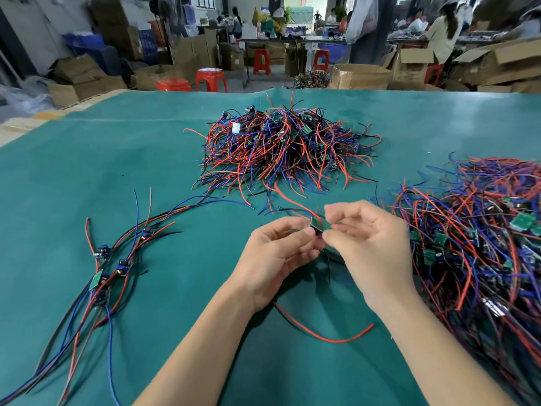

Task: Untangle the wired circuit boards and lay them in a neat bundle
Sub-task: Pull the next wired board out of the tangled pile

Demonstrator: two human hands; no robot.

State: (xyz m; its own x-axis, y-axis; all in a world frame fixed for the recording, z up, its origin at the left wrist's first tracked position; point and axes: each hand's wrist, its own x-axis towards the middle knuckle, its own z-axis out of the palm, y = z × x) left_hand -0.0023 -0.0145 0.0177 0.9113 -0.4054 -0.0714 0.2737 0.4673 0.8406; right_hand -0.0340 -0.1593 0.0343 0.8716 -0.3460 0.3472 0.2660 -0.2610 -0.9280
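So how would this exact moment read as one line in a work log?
left hand: pinches circuit board | right hand: pinches same board | sorted bundle: left on mat | tangled piles: ahead, right

Two bare forearms reaching in from the bottom edge, converging toward the middle. Left hand (275,253) turned palm inward, fingers curled, thumb and fingertips pinching the left side of a small green rectangular circuit board (317,224). Right hand (371,247) seen from the back, wrist bent a little, thumb and forefinger pinching the right side of the same board, other fingers loosely curled above. Both hands nearly touching at the fingertips, raised above the surface.
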